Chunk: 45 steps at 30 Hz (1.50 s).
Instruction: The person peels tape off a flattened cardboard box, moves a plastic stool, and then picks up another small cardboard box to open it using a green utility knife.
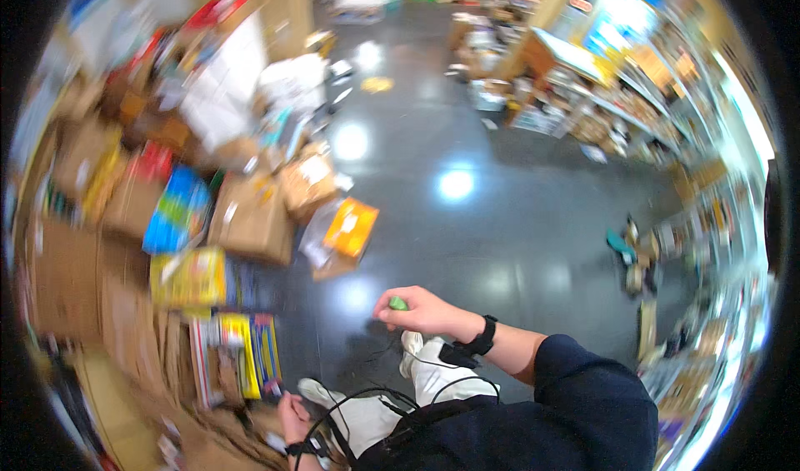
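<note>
My right hand (415, 311) is closed around a small green object (398, 303), whose end shows above the curled fingers. Its kind is hidden by the grip. The hand is held out over the dark, glossy floor (406, 246), with a black strap (485, 335) at its wrist. Low at the left, my left hand (294, 416) hangs beside my leg, close to a stack of flat cardboard and printed packages (240, 358). Its fingers are partly bent, and blur hides whether anything is in them. A black cable (375, 391) runs across my body.
Cardboard boxes (253, 218) crowd the left side, with an orange package (351, 227) jutting onto the floor. Loaded shelves (694, 352) line the right. Small items, one teal (620, 246), lie at the right shelf's foot. Goods (487, 46) are piled farther ahead.
</note>
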Motion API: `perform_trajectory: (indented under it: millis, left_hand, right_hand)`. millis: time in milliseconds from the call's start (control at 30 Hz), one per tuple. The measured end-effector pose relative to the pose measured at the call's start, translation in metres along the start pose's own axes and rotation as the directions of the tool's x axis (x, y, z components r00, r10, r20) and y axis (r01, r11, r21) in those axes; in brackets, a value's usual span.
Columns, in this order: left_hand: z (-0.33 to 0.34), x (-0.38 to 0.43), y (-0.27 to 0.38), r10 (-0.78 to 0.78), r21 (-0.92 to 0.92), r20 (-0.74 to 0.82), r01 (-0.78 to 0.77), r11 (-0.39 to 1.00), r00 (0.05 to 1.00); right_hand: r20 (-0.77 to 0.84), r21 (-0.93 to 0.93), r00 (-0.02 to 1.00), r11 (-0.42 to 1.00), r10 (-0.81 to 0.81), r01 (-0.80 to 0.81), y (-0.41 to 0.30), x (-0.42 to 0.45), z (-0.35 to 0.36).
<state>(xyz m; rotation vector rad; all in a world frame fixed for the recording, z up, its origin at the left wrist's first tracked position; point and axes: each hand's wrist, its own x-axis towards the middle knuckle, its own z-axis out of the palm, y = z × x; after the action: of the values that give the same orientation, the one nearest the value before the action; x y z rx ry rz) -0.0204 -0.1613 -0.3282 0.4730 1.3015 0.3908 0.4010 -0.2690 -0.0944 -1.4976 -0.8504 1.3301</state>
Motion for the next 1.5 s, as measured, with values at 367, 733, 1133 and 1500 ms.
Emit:
perform_trajectory:
  millis: [367, 733, 1133, 1500]
  left_hand:
    - [0.397, 0.025, 0.054, -0.141, 0.627, 0.535, -0.279, 0.728, 0.833]
    - [0.713, -0.046, -0.033, -0.421, 0.661, 0.75, -0.606, 0.442, 0.51]
    - [0.854, -0.164, -0.322, -0.656, 0.758, 0.599, -0.589, 0.279, 0.46]
    - [0.973, -0.266, -0.553, -0.704, 0.791, 0.522, -0.583, 0.187, 0.482]
  right_hand:
    - [-0.876, 0.403, 0.401, 0.865, 0.27, 0.298, 0.015, -0.351, -0.172]
    - [-0.765, 0.194, -0.369, 0.736, 0.528, 0.649, 0.094, -0.478, -0.032]
    - [-0.574, -0.037, -0.545, 0.646, 0.611, 0.763, 0.199, -0.673, -0.103]
    - [-0.436, 0.016, -0.535, 0.601, 0.724, 0.799, 0.277, -0.864, -0.191]
